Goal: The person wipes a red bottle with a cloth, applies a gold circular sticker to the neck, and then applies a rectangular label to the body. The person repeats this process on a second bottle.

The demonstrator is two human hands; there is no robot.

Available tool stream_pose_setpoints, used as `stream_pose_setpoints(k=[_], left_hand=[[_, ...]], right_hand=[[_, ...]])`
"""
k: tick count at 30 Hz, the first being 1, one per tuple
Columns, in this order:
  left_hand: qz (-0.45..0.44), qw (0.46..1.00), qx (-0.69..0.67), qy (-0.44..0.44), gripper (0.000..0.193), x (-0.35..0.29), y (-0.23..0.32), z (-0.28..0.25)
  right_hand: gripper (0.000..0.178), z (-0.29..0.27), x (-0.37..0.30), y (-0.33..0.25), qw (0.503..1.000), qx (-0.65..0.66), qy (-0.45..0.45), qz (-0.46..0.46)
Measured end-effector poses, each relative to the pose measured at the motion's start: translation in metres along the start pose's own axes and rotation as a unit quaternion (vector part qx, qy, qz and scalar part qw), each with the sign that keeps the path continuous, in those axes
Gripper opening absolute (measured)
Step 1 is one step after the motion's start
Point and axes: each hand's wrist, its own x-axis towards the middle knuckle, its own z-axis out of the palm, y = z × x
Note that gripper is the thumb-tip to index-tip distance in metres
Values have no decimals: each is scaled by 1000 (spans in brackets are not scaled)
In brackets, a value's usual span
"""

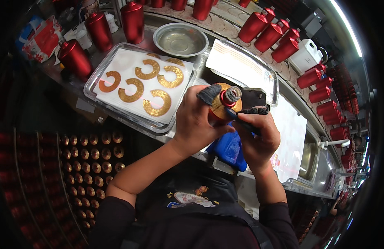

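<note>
My left hand (190, 120) is closed around a red bottle, its open glass neck (232, 95) tilted up toward me. A gold C-shaped label (220, 108) lies around the bottle's shoulder. My right hand (260, 139) pinches a small dark tool (247, 123), its blue tip against the label's edge; its exact kind is unclear. Black covers wrap some fingers of both hands. Left of the bottle, several more gold C-shaped labels (157, 103) lie on white paper in a metal tray (90, 88). Below my hands is a blue cloth (229, 147).
A metal basin (161, 39) of clear liquid stands behind the tray. Another tray (276, 89) holds a white sheet. Red bottles (132, 25) line the back and a curved conveyor (225, 31). A white jug (305, 56), faucet (335, 143) and sink (310, 159) are right; gold-topped bottles (85, 154) fill the lower left.
</note>
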Motion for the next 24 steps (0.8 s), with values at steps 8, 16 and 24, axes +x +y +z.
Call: stream_pose_setpoints(k=[8,16,24], left_hand=[[27,998,22,49,86,-9,-9,19],[29,994,3,108,92,-15,-19,33],[-42,981,-187,28,67,7,-4,-2]], right_hand=[[32,21,-1,-15,998,-40,47,-11],[31,10,-10,-18,997,-59,23,42],[33,-9,-9,5,997,14,54,58]])
